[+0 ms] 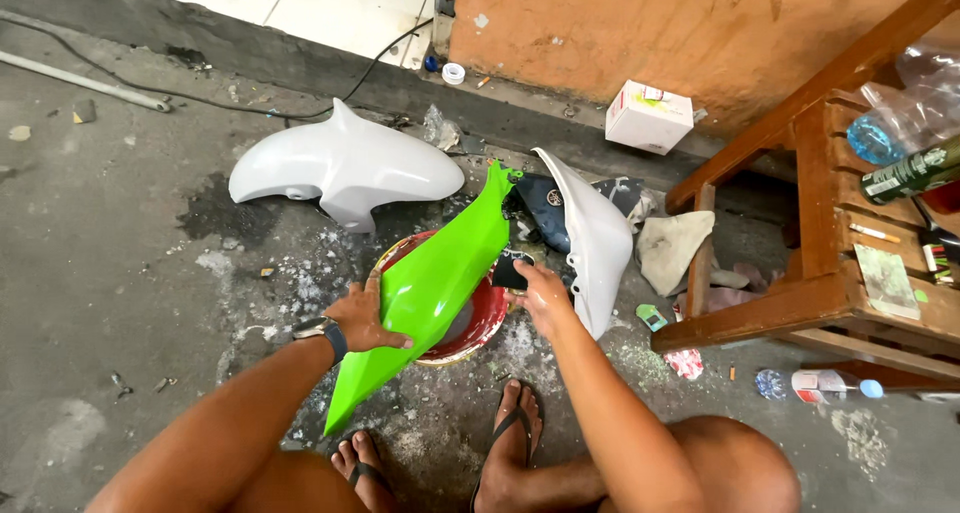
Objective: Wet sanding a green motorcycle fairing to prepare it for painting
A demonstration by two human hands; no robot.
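Bottom of the frame: bare knees and two feet in black sandals (510, 438) on wet, gritty concrete. Just above them, centre frame, the left hand (365, 321) — black wristwatch (322, 331) on it — has its fingers curled around the edge of a long bright green fairing panel (430, 283), which slants from lower left up to upper centre. The right hand (543, 295) is closed on a small dark sanding block (512, 270), pressed against the panel's right edge. Under the panel sits a red-rimmed bucket (487, 321). Just right, a white panel (597, 238) stands on edge; upper left, a white fender (340, 163) lies on the ground. Further back — a white box (648, 116) against the orange wall (650, 28), a wooden bench (830, 273) at the right edge.
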